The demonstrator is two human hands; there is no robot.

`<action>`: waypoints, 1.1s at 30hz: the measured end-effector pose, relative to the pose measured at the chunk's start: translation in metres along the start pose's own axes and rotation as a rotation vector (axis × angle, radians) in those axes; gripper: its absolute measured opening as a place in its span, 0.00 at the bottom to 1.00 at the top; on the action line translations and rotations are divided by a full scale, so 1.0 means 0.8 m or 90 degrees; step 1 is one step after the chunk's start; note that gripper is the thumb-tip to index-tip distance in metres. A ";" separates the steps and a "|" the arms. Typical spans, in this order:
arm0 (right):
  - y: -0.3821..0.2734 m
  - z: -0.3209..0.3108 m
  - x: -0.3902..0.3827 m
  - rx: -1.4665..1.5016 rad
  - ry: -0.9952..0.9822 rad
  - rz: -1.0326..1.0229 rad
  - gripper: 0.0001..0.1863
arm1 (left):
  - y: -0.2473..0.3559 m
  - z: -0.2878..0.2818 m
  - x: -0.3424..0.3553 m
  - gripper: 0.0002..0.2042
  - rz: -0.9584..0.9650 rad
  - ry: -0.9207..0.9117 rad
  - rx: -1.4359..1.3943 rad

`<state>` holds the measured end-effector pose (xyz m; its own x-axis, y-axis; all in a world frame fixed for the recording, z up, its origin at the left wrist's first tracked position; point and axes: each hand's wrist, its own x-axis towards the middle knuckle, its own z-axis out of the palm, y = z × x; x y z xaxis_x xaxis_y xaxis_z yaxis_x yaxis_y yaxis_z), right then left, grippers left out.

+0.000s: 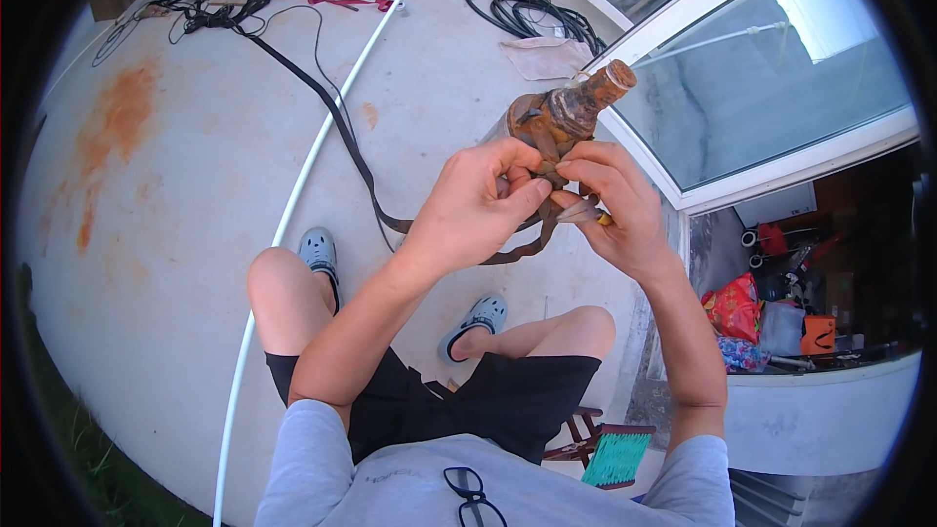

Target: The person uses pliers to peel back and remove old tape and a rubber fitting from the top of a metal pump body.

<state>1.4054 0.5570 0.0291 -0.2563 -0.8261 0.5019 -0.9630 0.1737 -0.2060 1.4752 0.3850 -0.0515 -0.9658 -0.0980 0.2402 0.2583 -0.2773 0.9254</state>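
Observation:
A rusty metal cylinder point(576, 107) with a narrow neck stands in front of me, its top tilted to the right. A worn brown strap point(540, 127) is wrapped around it and knotted below the neck. My left hand point(475, 197) pinches the strap at the knot between thumb and fingers. Opposite it, my right hand point(625, 203) is closed on the strap too, with a frayed loose end and a small yellow bit by its fingers. The cylinder's lower part is hidden behind my hands.
A long black strap point(303, 78) runs from a tangled heap at the back left towards my hands. A pale pole point(308, 168) lies along my left. Coiled black hose point(532, 15) sits behind. Glass door panels point(771, 68) and a cluttered opening are at right; a folding stool point(617, 456) is beside me.

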 end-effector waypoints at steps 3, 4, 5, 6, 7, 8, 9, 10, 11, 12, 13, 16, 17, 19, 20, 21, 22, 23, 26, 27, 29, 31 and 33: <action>-0.009 -0.007 0.007 -0.005 -0.052 0.031 0.20 | 0.007 0.003 -0.001 0.07 0.011 0.025 0.079; -0.011 -0.009 0.009 0.016 -0.066 0.073 0.19 | 0.009 0.004 -0.001 0.07 0.026 0.037 0.124; -0.013 -0.010 0.012 0.016 -0.066 0.073 0.19 | 0.010 0.006 -0.002 0.07 0.026 0.037 0.124; -0.014 -0.010 0.015 -0.001 -0.057 0.047 0.19 | 0.011 0.007 -0.003 0.06 0.038 0.059 0.141; -0.016 -0.009 0.017 -0.018 -0.047 0.020 0.18 | 0.012 0.007 -0.004 0.05 0.050 0.082 0.159; -0.011 -0.006 0.013 -0.018 -0.047 0.027 0.18 | 0.012 0.009 -0.003 0.05 0.045 0.077 0.158; -0.005 0.000 0.007 -0.043 -0.027 0.001 0.18 | 0.014 0.009 -0.003 0.05 0.041 0.080 0.167; 0.001 0.006 0.002 -0.067 -0.006 -0.024 0.18 | 0.014 0.009 -0.002 0.05 0.037 0.084 0.178; 0.004 0.010 -0.003 -0.067 -0.003 -0.024 0.18 | 0.014 0.010 -0.004 0.05 0.039 0.083 0.180; 0.006 0.015 -0.007 -0.100 0.040 -0.064 0.18 | 0.014 0.011 -0.005 0.05 0.051 0.088 0.162; 0.009 0.021 -0.011 -0.133 0.084 -0.103 0.19 | 0.014 0.011 -0.005 0.05 0.063 0.093 0.145; 0.016 0.041 -0.017 -0.138 0.190 -0.161 0.18 | 0.010 0.009 -0.005 0.06 0.079 0.099 0.111; 0.020 0.050 -0.021 -0.134 0.198 -0.154 0.18 | 0.005 0.010 -0.002 0.06 0.074 0.095 0.120; 0.024 0.067 -0.027 -0.166 0.318 -0.161 0.16 | -0.003 0.013 0.006 0.05 0.066 0.070 0.047; 0.024 0.076 -0.026 -0.164 0.332 -0.157 0.16 | -0.003 0.010 0.005 0.05 0.065 0.065 0.060; 0.023 0.083 -0.025 -0.164 0.361 -0.151 0.15 | -0.002 0.008 0.005 0.04 0.069 0.068 0.028; 0.022 0.090 -0.024 -0.165 0.392 -0.146 0.15 | 0.000 0.007 0.005 0.03 0.073 0.071 -0.004; 0.024 0.095 -0.026 -0.170 0.409 -0.142 0.15 | -0.001 0.006 0.007 0.03 0.075 0.058 0.009; 0.025 0.106 -0.027 -0.139 0.455 -0.136 0.15 | 0.000 0.001 0.005 0.03 0.048 0.041 -0.003; 0.023 0.104 -0.027 -0.140 0.474 -0.138 0.15 | -0.001 -0.001 0.004 0.04 0.030 0.028 0.001; 0.019 0.095 -0.032 -0.121 0.424 -0.094 0.17 | 0.004 -0.004 0.004 0.05 0.014 0.008 0.018; 0.016 0.085 -0.037 -0.113 0.398 -0.082 0.17 | 0.012 -0.004 0.003 0.06 0.030 -0.016 0.045; 0.013 0.076 -0.035 -0.099 0.367 -0.076 0.18 | 0.024 -0.001 -0.003 0.08 -0.002 -0.015 0.029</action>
<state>1.4079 0.5494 -0.0385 -0.1075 -0.4292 0.8968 -0.9775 0.2102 -0.0166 1.4827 0.3794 -0.0348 -0.9670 -0.0752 0.2436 0.2546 -0.2342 0.9383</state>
